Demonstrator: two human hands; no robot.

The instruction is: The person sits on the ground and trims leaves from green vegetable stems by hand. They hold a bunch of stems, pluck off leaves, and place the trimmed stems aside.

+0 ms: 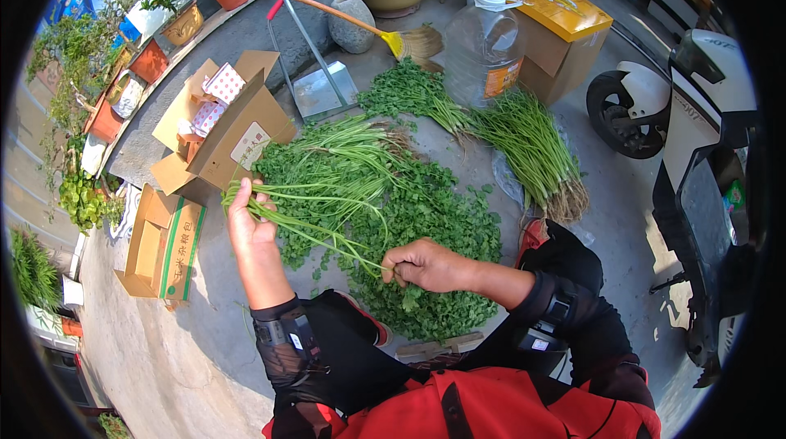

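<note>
A small bunch of long green herb stems (313,198), likely coriander, is gripped near one end by my left hand (253,218). My right hand (427,265) pinches the lower stem tips between thumb and fingers, so those stems stretch between both hands. Beneath them a large heap of leafy coriander (430,218) spreads over the concrete floor. Stems with roots lie along the heap's upper edge. Beyond it sits a smaller leafy bunch (402,89). To the right, a thick bundle of stems (522,144) shows pale brown roots (566,198) and rests partly on clear plastic.
An open cardboard box (239,126) with dotted packets and a smaller open carton (181,249) stand left. Farther off are a metal dustpan (325,86), a broom (393,40), a clear plastic jug (476,52) and a box with a yellow lid (562,40). A scooter (700,181) flanks the right.
</note>
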